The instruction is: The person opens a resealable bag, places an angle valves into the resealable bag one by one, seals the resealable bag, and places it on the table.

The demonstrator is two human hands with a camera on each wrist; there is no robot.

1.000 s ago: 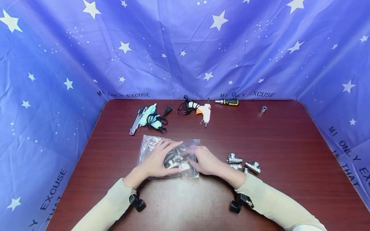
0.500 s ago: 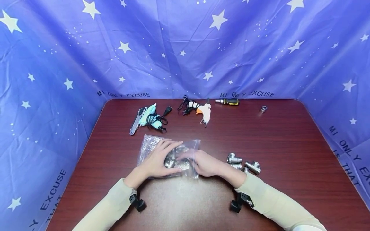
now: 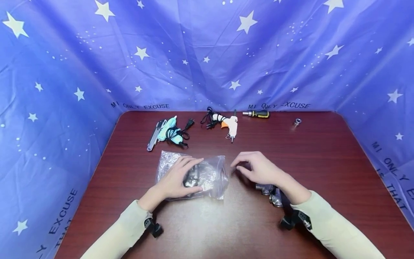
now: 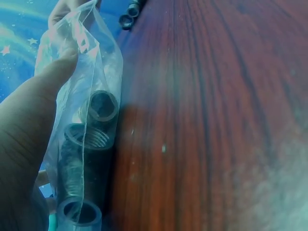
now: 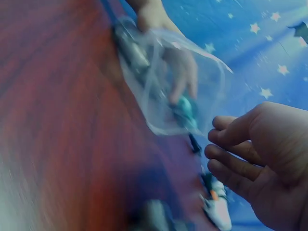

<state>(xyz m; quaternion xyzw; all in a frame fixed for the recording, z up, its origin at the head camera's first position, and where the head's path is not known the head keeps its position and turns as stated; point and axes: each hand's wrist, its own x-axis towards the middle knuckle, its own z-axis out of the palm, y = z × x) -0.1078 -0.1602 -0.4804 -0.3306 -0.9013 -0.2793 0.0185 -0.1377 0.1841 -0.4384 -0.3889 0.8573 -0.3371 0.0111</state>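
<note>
A clear plastic zip bag (image 3: 213,176) lies on the table, with threaded metal pipe fittings (image 4: 89,137) showing through its film in the left wrist view. My left hand (image 3: 174,181) rests over the bag's middle, fingers extended and thumb spread toward me. Just right of the bag's mouth hovers my right hand (image 3: 260,169), its fingers loosely bent; the right wrist view shows nothing between them (image 5: 228,166). Metal tee fittings (image 3: 276,200) lie loose beneath and beside the right wrist, partly hidden by it.
Along the back are a grey cutter-like tool (image 3: 156,135), a light-blue glue gun (image 3: 168,129) with black cord, a white glue gun (image 3: 231,126) with orange trigger, a yellow-black screwdriver (image 3: 260,114) and a small metal fitting (image 3: 297,122). A starry curtain (image 3: 207,54) encloses the table.
My right hand has come out of the bag and moved right, without any fitting visible in it. My left hand stays on the bag. The loose tee fittings now sit partly behind the right hand.
</note>
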